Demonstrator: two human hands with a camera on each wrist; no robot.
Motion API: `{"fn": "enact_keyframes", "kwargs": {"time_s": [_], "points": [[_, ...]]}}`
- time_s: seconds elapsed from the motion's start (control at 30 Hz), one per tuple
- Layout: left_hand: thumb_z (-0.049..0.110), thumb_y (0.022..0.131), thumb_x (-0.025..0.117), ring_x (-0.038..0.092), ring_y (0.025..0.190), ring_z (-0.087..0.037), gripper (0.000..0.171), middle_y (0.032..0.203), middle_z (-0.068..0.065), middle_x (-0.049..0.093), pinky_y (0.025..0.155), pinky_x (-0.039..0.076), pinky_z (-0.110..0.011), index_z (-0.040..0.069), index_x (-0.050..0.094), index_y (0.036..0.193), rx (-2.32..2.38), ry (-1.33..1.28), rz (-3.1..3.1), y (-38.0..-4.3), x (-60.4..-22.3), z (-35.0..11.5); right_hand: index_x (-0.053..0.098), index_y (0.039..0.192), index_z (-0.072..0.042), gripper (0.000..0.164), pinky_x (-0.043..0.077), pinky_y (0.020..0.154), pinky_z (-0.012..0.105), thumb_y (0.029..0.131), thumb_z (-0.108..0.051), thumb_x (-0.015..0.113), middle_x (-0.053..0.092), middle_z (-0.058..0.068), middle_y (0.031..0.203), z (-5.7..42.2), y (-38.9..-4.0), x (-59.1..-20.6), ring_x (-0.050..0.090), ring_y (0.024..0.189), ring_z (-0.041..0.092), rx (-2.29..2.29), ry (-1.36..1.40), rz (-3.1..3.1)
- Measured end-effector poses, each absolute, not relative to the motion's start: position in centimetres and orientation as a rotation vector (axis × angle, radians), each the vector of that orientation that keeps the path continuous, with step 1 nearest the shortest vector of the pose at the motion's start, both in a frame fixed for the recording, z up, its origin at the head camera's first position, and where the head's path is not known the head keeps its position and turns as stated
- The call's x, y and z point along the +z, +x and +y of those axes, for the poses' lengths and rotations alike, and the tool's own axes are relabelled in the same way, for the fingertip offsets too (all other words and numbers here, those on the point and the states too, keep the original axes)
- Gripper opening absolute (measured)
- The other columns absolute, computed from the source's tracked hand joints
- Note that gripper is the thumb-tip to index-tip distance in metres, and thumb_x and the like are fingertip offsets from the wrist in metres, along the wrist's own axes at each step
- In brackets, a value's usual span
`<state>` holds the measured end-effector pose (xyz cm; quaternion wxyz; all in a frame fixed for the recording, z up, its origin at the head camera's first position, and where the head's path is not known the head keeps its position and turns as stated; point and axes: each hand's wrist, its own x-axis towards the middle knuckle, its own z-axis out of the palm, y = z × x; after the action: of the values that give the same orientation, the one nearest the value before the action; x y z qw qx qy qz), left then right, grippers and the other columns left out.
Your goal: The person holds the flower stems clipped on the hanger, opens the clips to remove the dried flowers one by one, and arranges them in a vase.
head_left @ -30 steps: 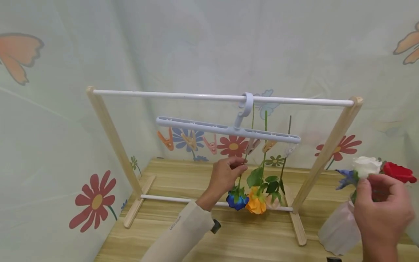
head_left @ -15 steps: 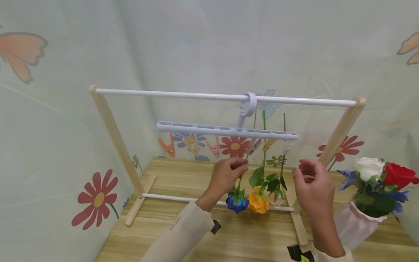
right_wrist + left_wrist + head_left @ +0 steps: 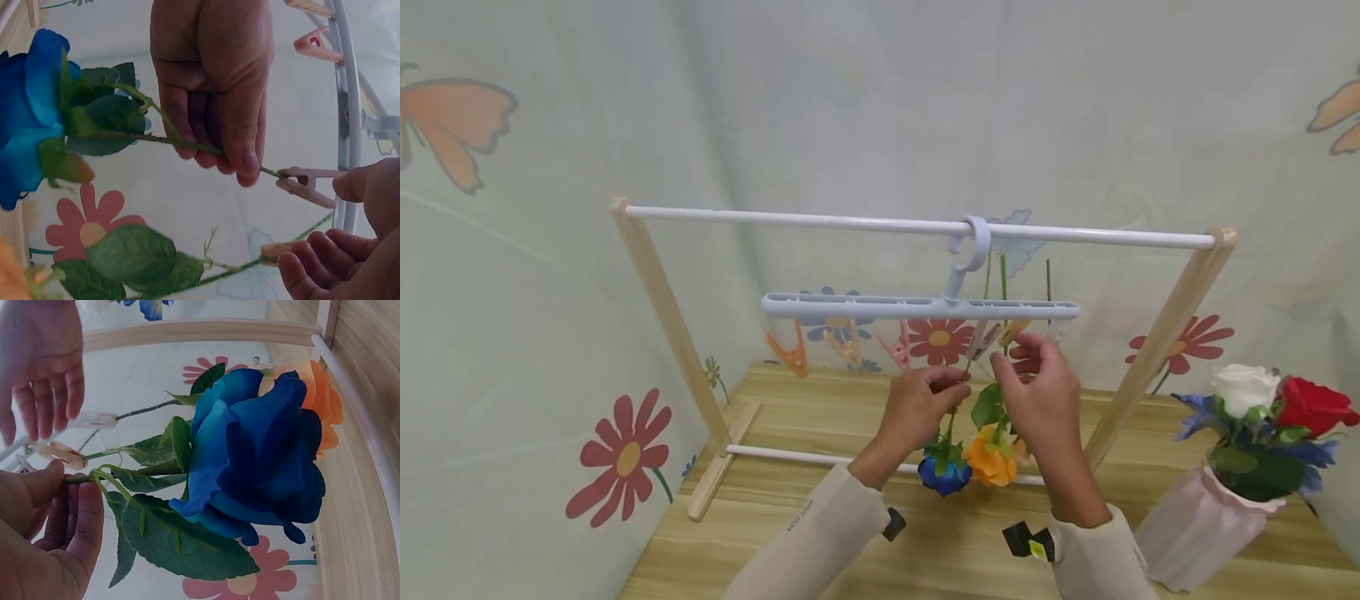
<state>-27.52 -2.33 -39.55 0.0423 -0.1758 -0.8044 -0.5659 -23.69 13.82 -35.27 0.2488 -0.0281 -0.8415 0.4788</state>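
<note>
Head view: left hand (image 3: 925,402) pinches the stem (image 3: 156,139) of the blue rose (image 3: 945,473) between thumb and fingers, tight grip. Rose hangs head-down just below that hand, leaves in between. Mauve clip (image 3: 317,195) sits just above the same hand, stem running into its tip. Right hand (image 3: 1043,400) is part-open, fingers loosely bent, holding nothing; thumb is right by the mauve clip's free end, touching or just short, can't tell even from right wrist.

Below and left of right hand's fingertips: orange rose (image 3: 991,460), head-down. Yellow clip (image 3: 1011,329) is up beside those fingertips. Pale flower (image 3: 1021,453) mostly hidden behind right hand.

Above both hands: hanger (image 3: 880,309), hooked over the rail (image 3: 737,217) of the rack (image 3: 670,321). Up and left of left hand, on that hanger: orange clip (image 3: 797,360), beige clip (image 3: 852,353), pink clip (image 3: 901,353), pink nearest.

Well right of right hand: vase (image 3: 1206,525) on the desk (image 3: 955,562), carrying white rose (image 3: 1246,390) and red rose (image 3: 1317,406).
</note>
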Motion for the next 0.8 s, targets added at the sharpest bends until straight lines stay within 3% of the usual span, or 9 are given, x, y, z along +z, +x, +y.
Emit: {"fn": "enact_keyframes", "kwargs": {"time_s": [0.13,0.4,0.6,0.7,0.8], "points": [[0.024,0.096,0.072,0.067,0.066,-0.010,0.019,0.081,-0.001,0.075,0.063,0.057,-0.022,0.013,0.079,0.110,-1.722,-0.540,-2.457,-27.6,-39.5,-2.3,0.056,0.134,-0.004,0.053,0.058,0.092,0.047,0.097,-0.039,0.069,0.067,0.015,0.120,12.8,-24.4,-34.7,0.068,0.107,0.029,1.349,-0.069,-2.289],[0.024,0.097,0.070,0.065,0.067,-0.012,0.020,0.082,-0.002,0.075,0.064,0.056,-0.020,0.014,0.078,0.112,-1.706,-0.550,-2.496,-27.3,-39.4,-2.2,0.057,0.119,-0.006,0.042,0.061,0.080,0.042,0.096,-0.039,0.069,0.070,0.012,0.104,11.5,-25.3,-34.8,0.071,0.097,0.027,1.376,-0.151,-2.209],[0.022,0.096,0.071,0.065,0.065,-0.012,0.017,0.083,-0.004,0.076,0.063,0.055,-0.022,0.014,0.079,0.109,-1.694,-0.573,-2.472,-27.3,-39.3,-2.1,0.058,0.112,-0.007,0.037,0.059,0.081,0.044,0.093,-0.036,0.072,0.069,0.009,0.096,11.2,-25.6,-34.8,0.072,0.092,0.026,1.360,-0.184,-2.102],[0.022,0.096,0.072,0.066,0.066,-0.014,0.017,0.082,-0.004,0.076,0.062,0.055,-0.022,0.013,0.079,0.108,-1.685,-0.571,-2.470,-27.3,-39.3,-2.1,0.060,0.111,-0.007,0.037,0.059,0.079,0.039,0.092,-0.036,0.073,0.070,0.008,0.095,11.3,-25.6,-34.8,0.073,0.090,0.024,1.358,-0.182,-2.070],[0.024,0.096,0.072,0.067,0.067,-0.015,0.017,0.082,-0.003,0.076,0.062,0.055,-0.021,0.014,0.079,0.107,-1.681,-0.560,-2.483,-27.2,-39.2,-2.1,0.061,0.110,-0.008,0.035,0.058,0.071,0.026,0.092,-0.035,0.074,0.070,0.006,0.092,11.3,-25.7,-34.8,0.074,0.087,0.021,1.363,-0.183,-2.048]]}}
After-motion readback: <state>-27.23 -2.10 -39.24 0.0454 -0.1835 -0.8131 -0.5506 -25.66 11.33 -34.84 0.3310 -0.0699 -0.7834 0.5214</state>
